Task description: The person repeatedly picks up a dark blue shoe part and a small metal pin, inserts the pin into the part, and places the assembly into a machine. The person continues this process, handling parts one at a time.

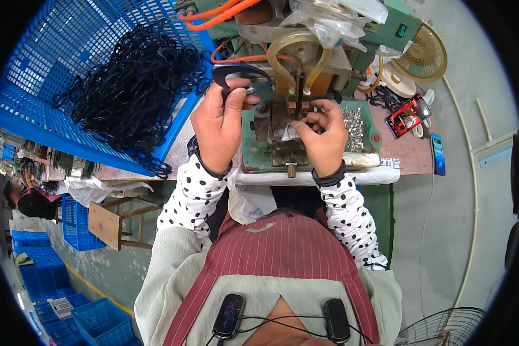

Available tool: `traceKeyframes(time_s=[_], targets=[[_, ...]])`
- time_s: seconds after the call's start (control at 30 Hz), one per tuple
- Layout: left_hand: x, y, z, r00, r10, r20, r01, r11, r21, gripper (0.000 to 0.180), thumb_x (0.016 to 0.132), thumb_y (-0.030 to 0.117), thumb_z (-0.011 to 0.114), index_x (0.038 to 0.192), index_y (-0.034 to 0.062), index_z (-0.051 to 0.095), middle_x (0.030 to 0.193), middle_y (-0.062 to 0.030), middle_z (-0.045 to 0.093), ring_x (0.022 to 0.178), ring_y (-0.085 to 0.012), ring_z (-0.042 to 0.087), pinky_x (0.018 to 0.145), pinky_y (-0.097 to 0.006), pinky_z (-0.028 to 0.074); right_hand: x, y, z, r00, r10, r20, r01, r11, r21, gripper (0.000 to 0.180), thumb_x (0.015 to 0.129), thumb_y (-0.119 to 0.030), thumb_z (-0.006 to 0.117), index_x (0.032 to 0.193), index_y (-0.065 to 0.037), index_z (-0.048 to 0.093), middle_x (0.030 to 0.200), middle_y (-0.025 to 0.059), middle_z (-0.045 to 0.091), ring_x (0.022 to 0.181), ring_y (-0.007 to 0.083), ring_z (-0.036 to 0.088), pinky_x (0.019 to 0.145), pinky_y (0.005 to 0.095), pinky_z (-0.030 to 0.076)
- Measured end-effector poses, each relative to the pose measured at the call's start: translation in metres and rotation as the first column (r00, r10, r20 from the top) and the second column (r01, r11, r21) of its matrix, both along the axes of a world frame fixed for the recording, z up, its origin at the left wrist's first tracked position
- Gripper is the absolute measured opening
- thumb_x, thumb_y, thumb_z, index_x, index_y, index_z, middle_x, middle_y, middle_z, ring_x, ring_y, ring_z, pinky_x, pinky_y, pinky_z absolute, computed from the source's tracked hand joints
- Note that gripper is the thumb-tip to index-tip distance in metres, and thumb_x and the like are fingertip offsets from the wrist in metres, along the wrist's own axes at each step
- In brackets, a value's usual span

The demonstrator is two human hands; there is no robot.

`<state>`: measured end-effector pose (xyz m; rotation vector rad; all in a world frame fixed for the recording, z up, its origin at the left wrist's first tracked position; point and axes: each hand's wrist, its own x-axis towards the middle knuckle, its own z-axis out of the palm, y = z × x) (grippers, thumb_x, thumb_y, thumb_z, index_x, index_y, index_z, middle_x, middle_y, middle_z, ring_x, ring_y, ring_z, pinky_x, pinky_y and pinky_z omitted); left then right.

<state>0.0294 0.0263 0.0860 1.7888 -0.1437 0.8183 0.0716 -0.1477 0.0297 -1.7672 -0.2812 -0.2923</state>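
A dark navy loop of strap (pixel 241 69) is pinched between the thumb and fingers of my left hand (pixel 218 127), just left of the machine's working head. My right hand (pixel 325 138) is at the metal die block (pixel 279 124) of a green bench machine (pixel 252 150), its thumb and fingers curled close together. Whatever those fingertips hold is too small to make out. Beside my right hand, a green tray (pixel 370 115) carries many small shiny metal pieces (pixel 353 128). Two yellowish tubes (pixel 320 69) come down to the head above the die.
A blue crate (pixel 92 141) heaped with dark loops (pixel 132 92) stands at the left. Orange hoses (pixel 225 12) cross above. On the right are a fan (pixel 424 55), a red case (pixel 408 115) and a phone (pixel 439 154). A wooden stool (pixel 106 225) and blue crates (pixel 40 265) stand lower left.
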Motion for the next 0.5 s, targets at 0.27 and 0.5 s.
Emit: traceKeyframes(time_s=[0.27, 0.5], targets=[[0.001, 0.002, -0.009, 0.998, 0.019, 0.063, -0.026, 0.992, 0.124, 0.015, 0.096, 0.007, 0.055, 0.1, -0.0053, 0.063, 0.09, -0.0094, 0.069, 0.083, -0.0172, 0.07, 0.073, -0.025, 0.053, 0.002, 0.006, -0.01, 0.993, 0.109, -0.039, -0.09, 0.935, 0.344, 0.048, 0.072, 0.0, 0.074, 0.112, 0.001, 0.047, 0.081, 0.0057, 0.066, 0.069, 0.0079, 0.05, 0.065, 0.023, 0.044], [-0.002, 0.001, -0.012, 0.996, 0.084, 0.028, -0.087, 0.987, 0.138, 0.012, 0.088, 0.001, 0.061, 0.099, -0.0015, 0.065, 0.092, -0.011, 0.07, 0.076, -0.0231, 0.067, 0.066, -0.031, 0.052, 0.004, 0.009, -0.015, 0.995, 0.101, 0.003, -0.095, 0.932, 0.348, 0.048, 0.074, 0.0, 0.073, 0.114, 0.001, 0.046, 0.081, 0.0054, 0.065, 0.07, 0.0083, 0.052, 0.067, 0.0225, 0.045]])
